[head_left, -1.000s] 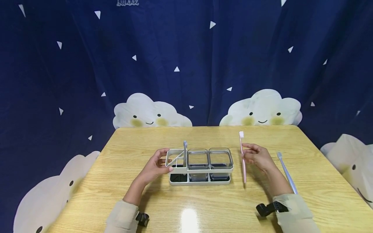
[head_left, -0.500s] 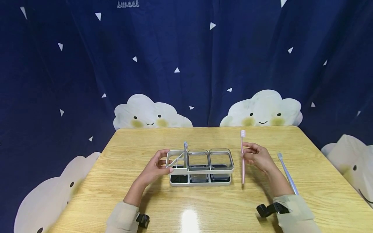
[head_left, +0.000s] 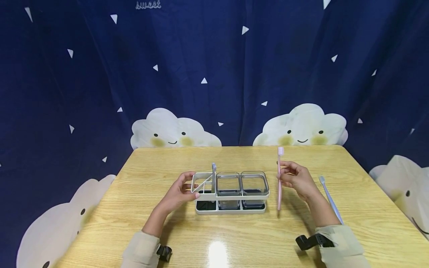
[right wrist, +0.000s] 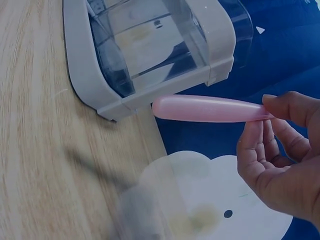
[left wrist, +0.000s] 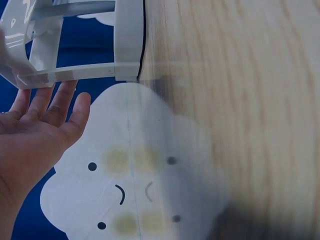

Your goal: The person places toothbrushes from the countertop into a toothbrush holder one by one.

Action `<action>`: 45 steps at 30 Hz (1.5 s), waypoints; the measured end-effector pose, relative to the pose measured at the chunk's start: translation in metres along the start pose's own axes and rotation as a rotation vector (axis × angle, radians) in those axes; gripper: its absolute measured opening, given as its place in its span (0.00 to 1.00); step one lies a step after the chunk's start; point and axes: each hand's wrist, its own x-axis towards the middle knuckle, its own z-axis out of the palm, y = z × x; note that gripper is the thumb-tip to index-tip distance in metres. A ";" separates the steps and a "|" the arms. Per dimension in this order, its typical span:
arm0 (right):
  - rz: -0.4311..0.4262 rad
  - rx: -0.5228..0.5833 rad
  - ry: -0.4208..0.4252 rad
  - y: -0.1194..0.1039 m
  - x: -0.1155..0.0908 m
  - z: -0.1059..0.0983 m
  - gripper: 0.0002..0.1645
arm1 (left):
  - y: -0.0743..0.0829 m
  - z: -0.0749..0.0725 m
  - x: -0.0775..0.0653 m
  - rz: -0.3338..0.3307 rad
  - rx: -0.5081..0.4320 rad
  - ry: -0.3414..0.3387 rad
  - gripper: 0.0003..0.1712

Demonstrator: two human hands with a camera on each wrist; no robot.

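Observation:
A white toothbrush holder (head_left: 231, 211) stands mid-table with two clear cups, the left cup (head_left: 228, 204) and the right cup (head_left: 253, 203), in its frame. My left hand (head_left: 177, 192) grips its left end, thumb in front and fingers behind; the left wrist view shows fingertips at the white frame (left wrist: 127, 40). A blue-grey toothbrush (head_left: 213, 176) stands upright in a slot beside the cups. Right of the holder, my right hand (head_left: 297, 180) pinches a pink toothbrush (head_left: 279, 197), upright with bristles on top. Its thick handle (right wrist: 205, 108) hangs below the fingers.
A blue toothbrush (head_left: 331, 201) lies on the wooden table (head_left: 214, 232) right of my right forearm, partly hidden by the sleeve. Behind the table's far edge hangs a dark blue curtain (head_left: 187, 44) with clouds and triangles.
My right hand has raised the pink toothbrush slightly and turned it, so its bristles face me and it stands straighter. The left hand keeps its grip on the holder.

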 end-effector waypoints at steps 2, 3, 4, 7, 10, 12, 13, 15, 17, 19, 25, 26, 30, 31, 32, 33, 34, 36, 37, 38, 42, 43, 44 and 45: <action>-0.009 -0.003 -0.006 -0.002 0.000 0.001 0.23 | 0.000 0.000 0.000 -0.006 0.000 -0.001 0.41; -0.015 -0.006 -0.010 -0.002 -0.001 0.001 0.23 | 0.000 0.000 0.000 -0.008 0.001 0.000 0.41; -0.022 -0.013 -0.011 -0.003 -0.001 0.002 0.23 | 0.001 0.000 0.000 -0.008 0.004 -0.002 0.41; -0.049 -0.036 -0.015 -0.007 -0.003 0.004 0.22 | 0.001 0.000 0.000 -0.007 0.000 -0.007 0.41; -0.076 -0.037 -0.020 -0.012 -0.005 0.005 0.20 | 0.000 0.000 0.000 -0.005 -0.011 -0.007 0.42; -0.093 -0.032 -0.025 -0.016 -0.006 0.007 0.19 | 0.000 0.000 0.000 -0.006 -0.012 -0.006 0.42; -0.102 -0.030 -0.028 -0.018 -0.007 0.008 0.19 | 0.000 0.000 -0.001 -0.008 -0.010 -0.004 0.42; -0.122 -0.030 -0.033 -0.022 -0.008 0.009 0.17 | 0.001 0.000 -0.001 -0.009 0.000 -0.004 0.42; -0.140 -0.032 -0.039 -0.026 -0.009 0.010 0.15 | 0.001 0.000 -0.001 -0.010 0.008 -0.004 0.41; -0.156 -0.030 -0.043 -0.029 -0.009 0.011 0.14 | 0.001 0.000 -0.001 -0.008 0.013 -0.003 0.40; -0.191 -0.016 -0.048 -0.037 -0.012 0.012 0.12 | 0.002 0.001 -0.002 0.008 0.010 0.003 0.40; -0.196 -0.015 -0.048 -0.039 -0.013 0.013 0.11 | 0.003 0.001 -0.002 0.010 0.010 0.005 0.40; -0.218 -0.015 -0.041 -0.046 -0.014 0.014 0.10 | 0.003 0.000 -0.002 0.005 0.021 0.005 0.40; -0.226 -0.016 -0.039 -0.048 -0.015 0.015 0.09 | 0.003 0.000 -0.002 0.005 0.024 0.006 0.40; -0.234 -0.016 -0.038 -0.050 -0.015 0.016 0.09 | 0.003 0.000 -0.002 0.005 0.030 0.007 0.40; -0.242 -0.014 -0.037 -0.052 -0.015 0.016 0.09 | 0.003 0.000 -0.002 0.006 0.033 0.008 0.40; -0.251 -0.016 -0.037 -0.053 -0.016 0.017 0.09 | 0.003 0.000 -0.002 0.006 0.036 0.010 0.40; -0.264 -0.012 -0.038 -0.057 -0.016 0.019 0.09 | 0.003 0.000 -0.002 0.007 0.037 0.014 0.41; -0.270 -0.014 -0.039 -0.059 -0.016 0.020 0.09 | 0.004 0.000 -0.002 0.008 0.035 0.016 0.41; -0.275 -0.016 -0.040 -0.061 -0.016 0.021 0.09 | 0.004 0.000 -0.002 0.009 0.031 0.017 0.41; -0.301 -0.015 -0.038 -0.067 -0.017 0.025 0.09 | 0.003 0.001 -0.002 0.012 0.017 0.019 0.41; -0.308 -0.009 -0.039 -0.069 -0.018 0.027 0.09 | 0.003 0.001 -0.001 0.013 0.012 0.019 0.40; -0.314 -0.005 -0.040 -0.070 -0.018 0.028 0.09 | 0.003 0.002 -0.002 0.013 0.010 0.018 0.40; -0.321 0.004 -0.042 -0.072 -0.019 0.030 0.09 | 0.002 0.002 -0.002 0.012 0.008 0.017 0.40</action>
